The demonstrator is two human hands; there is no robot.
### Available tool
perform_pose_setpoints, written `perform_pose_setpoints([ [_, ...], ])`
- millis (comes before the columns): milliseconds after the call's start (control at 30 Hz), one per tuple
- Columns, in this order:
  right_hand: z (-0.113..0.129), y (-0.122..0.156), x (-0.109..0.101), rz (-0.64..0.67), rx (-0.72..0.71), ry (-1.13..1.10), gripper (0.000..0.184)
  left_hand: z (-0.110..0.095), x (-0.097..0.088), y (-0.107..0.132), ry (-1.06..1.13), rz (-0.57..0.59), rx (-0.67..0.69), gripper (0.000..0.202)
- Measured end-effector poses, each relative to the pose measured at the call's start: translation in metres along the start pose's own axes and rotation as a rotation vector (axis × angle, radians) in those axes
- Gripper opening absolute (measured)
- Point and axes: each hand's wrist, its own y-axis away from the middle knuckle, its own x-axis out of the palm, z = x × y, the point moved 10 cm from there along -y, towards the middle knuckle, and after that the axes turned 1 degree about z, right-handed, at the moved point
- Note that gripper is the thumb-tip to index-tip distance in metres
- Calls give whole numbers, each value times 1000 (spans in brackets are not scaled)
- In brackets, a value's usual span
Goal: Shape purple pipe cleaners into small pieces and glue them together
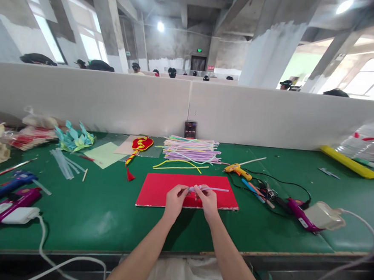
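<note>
Over a red board [158, 189], both of my hands meet with fingertips pinched close together. My left hand [175, 197] grips the near end of a pale purple pipe cleaner [218, 189]. From the other side my right hand [207, 200] pinches the same strip, whose straight tail sticks out to the right. The part between the fingers looks bent or coiled, but is too small to make out. Just beyond the board lies a heap of pastel pipe cleaners [191, 151], with yellow pipe cleaners [179, 164] in front of it.
A yellow glue gun [239, 171] with a black cord lies right of the board, near pliers [269, 192] and a power strip [306, 216]. To the left are a blue glue gun [11, 183], glue sticks [64, 163] and a red-yellow tasselled ornament [142, 144]. A white partition [112, 103] stands behind.
</note>
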Motion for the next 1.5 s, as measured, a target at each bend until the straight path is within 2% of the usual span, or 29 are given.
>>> perform_pose_setpoints([
  [167, 2, -1, -7, -42, -45, 54, 27, -19, 8, 5, -125, 50, 126, 22],
  [333, 7, 2, 0, 11, -51, 77, 25, -11, 8, 5, -68, 33, 56, 21],
  [533, 8, 5, 12, 90, -22, 81, 24, -13, 9, 4, -94, 57, 64, 21],
  [767, -15, -6, -3, -3, 36, 39, 31, -3, 1, 1, -49, -5, 25, 22],
  [867, -18, -7, -3, 3, 46, 44, 32, -1, -1, 0, -63, -11, 24, 22],
  [1167, -13, -4, -1, 45, 22, 123, 28, -4, -2, 2, -133, -19, 43, 19],
  [1333, -6, -4, 4, 95, -3, 177, 24, -3, 7, 1, -123, 55, 16, 18],
  [1500, -7, -3, 6, 109, 3, 175, 22, 0, 5, 1, -129, 47, 4, 19],
])
